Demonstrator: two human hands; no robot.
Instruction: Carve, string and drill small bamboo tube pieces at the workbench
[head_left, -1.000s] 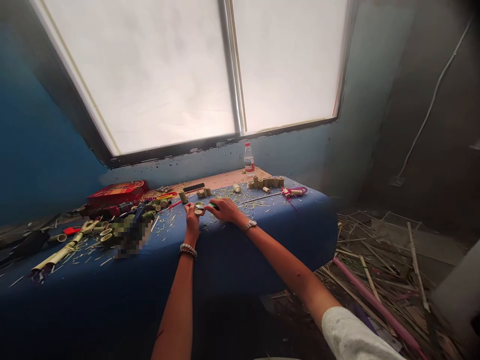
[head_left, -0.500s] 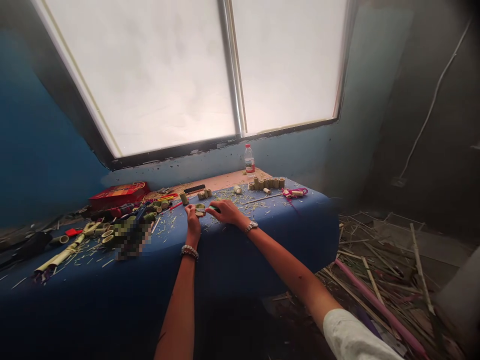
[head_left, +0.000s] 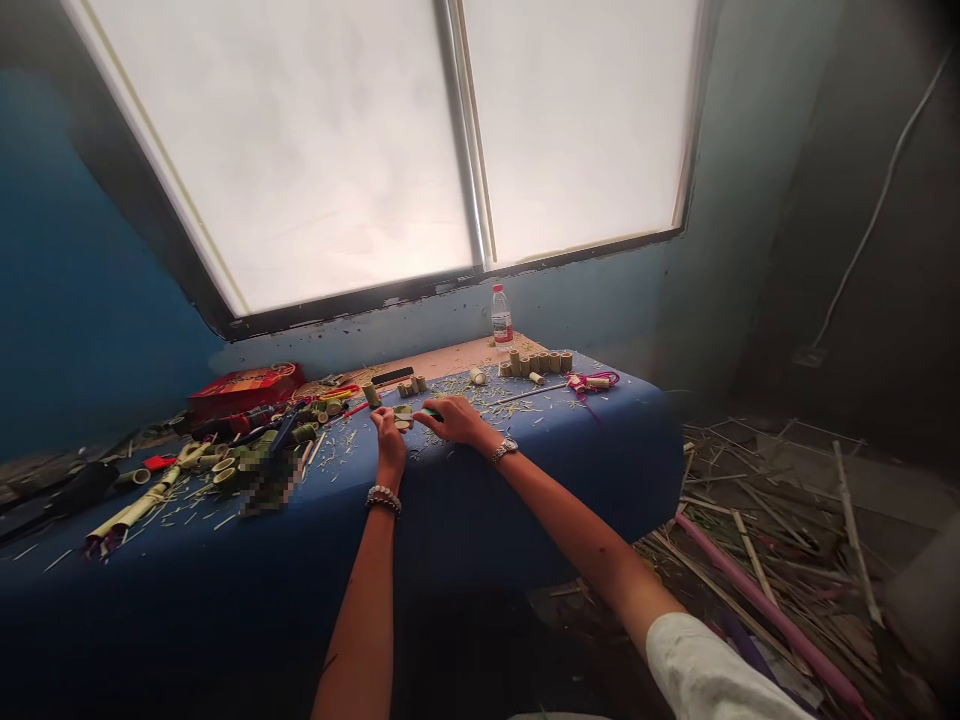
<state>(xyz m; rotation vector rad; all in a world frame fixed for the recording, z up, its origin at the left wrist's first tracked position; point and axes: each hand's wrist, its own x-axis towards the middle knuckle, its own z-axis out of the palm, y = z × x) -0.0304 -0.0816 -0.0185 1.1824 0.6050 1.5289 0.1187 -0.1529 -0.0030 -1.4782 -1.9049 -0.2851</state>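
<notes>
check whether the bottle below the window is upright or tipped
Upright: the bottle stands on its base on the pinkish tabletop, red cap at its top.

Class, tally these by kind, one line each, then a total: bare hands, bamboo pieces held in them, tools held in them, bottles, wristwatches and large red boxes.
Bare hands, left hand and right hand: 2
Held bamboo piece: 1
Held green-handled tool: 1
Bottle: 1
Wristwatch: 1
Large red box: 1
Total: 7
</notes>
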